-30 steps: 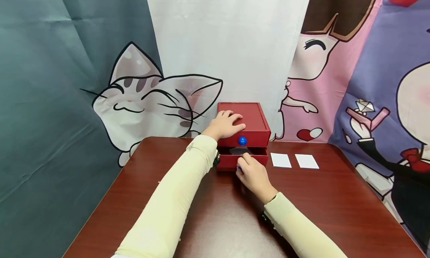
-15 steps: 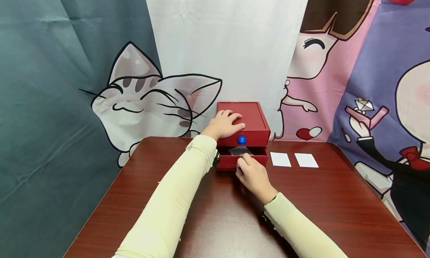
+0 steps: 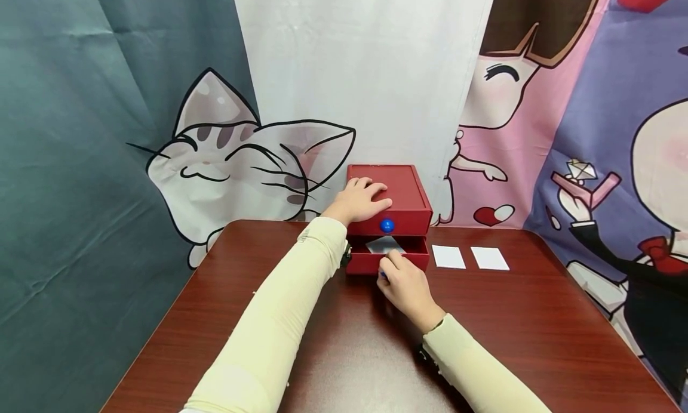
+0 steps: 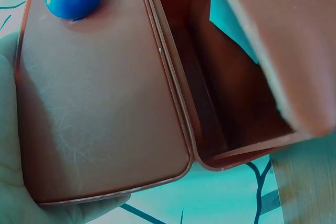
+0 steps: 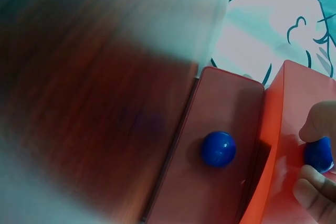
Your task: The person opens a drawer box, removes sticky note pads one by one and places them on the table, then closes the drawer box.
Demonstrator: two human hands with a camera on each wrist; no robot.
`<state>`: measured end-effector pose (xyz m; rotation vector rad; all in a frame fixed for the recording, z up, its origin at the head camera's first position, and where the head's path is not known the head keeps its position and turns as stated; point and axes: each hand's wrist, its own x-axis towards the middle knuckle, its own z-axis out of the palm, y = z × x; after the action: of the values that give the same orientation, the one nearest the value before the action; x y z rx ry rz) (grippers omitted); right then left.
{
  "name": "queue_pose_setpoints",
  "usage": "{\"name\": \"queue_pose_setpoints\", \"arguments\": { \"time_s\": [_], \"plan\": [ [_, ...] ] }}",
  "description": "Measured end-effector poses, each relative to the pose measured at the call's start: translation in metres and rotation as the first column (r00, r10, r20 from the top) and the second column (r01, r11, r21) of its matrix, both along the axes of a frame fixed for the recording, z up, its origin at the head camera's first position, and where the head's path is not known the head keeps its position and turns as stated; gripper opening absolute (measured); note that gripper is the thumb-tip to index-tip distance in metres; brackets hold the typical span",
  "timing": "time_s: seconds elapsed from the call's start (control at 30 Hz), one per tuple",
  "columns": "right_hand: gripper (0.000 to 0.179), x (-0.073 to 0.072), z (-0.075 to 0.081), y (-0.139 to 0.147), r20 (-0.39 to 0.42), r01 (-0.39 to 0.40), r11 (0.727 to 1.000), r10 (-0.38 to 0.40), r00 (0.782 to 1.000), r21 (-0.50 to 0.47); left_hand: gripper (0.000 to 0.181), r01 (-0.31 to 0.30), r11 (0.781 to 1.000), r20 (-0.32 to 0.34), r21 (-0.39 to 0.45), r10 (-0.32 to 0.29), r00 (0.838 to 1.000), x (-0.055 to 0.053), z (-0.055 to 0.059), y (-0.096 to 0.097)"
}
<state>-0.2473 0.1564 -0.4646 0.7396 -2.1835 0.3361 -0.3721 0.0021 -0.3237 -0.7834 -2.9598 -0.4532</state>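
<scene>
A red two-drawer box [image 3: 396,183] stands at the back of the table. Its upper drawer, bearing a blue knob [image 3: 387,225], is closed. The lower drawer [image 3: 362,262] is pulled out, and a thin greyish sheet [image 3: 384,244] lies inside, bluish in the left wrist view. My left hand [image 3: 359,201] rests on the left of the box top, fingers spread. With my right hand [image 3: 405,281] I pinch the lower drawer's blue knob [image 5: 317,155], mostly covered by the fingers in the head view.
Two white square cards [image 3: 448,256] lie side by side to the right of the box. The brown table [image 3: 344,353] reaches back to a cartoon-printed curtain [image 3: 371,73] just behind the box.
My right hand has drawn the lower drawer slightly farther out, toward me, and more of the sheet inside shows. My left hand stays in place on the box top.
</scene>
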Motion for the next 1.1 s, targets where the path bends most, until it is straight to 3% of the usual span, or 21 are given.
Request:
{"name": "queue_pose_setpoints", "arguments": {
  "time_s": [0.63, 1.1],
  "plan": [
    [0.013, 0.011, 0.000, -0.001, -0.061, -0.019, 1.000, 0.019, 0.998, -0.005, 0.060, 0.003, 1.000, 0.010, -0.006, -0.002, 1.000, -0.001, 0.001, -0.001],
    [0.013, 0.015, -0.001, 0.000, -0.060, -0.029, 0.999, 0.030, 0.998, 0.014, 0.060, 0.003, 1.000, 0.011, -0.005, -0.003, 1.000, -0.003, 0.000, 0.000]
  ]
}}
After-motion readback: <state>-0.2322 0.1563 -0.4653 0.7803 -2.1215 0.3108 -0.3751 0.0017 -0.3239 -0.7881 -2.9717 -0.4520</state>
